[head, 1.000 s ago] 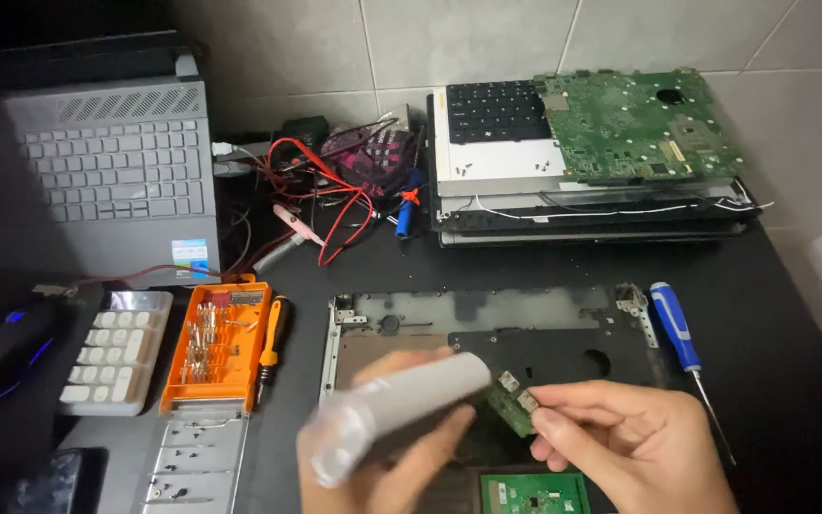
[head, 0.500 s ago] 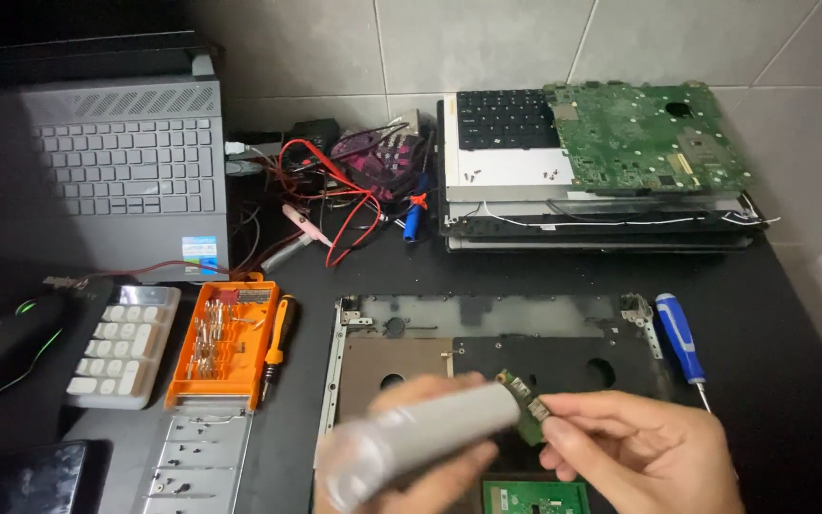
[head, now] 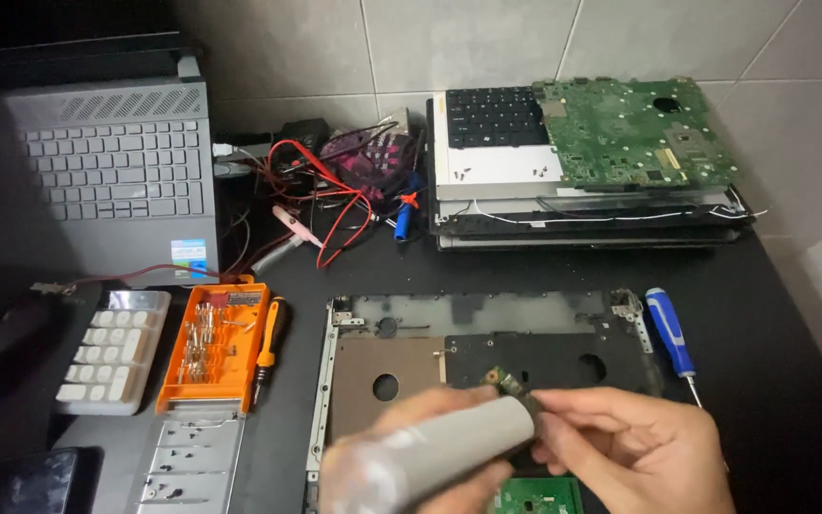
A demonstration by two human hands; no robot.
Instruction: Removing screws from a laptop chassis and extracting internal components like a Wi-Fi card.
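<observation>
My left hand (head: 387,476) grips a grey cylindrical tool (head: 449,447), its tip pointing right. My right hand (head: 635,452) pinches a small green circuit board (head: 504,383) right at the tool's tip. Both hands hover over an opened laptop base frame (head: 478,328) lying on the dark table. A green board (head: 535,497) shows below the hands at the bottom edge.
A blue screwdriver (head: 670,333) lies right of the frame. An orange bit case (head: 211,345) and orange screwdriver (head: 268,347) sit to the left, beside a white keypad (head: 111,350). A grey laptop (head: 111,181), tangled red wires (head: 330,190) and stacked laptop parts with a green motherboard (head: 635,133) stand behind.
The tool and the small board have stayed together between my hands. Both hands shifted slightly right and down in view as the camera moved; the tool looks more blurred.
</observation>
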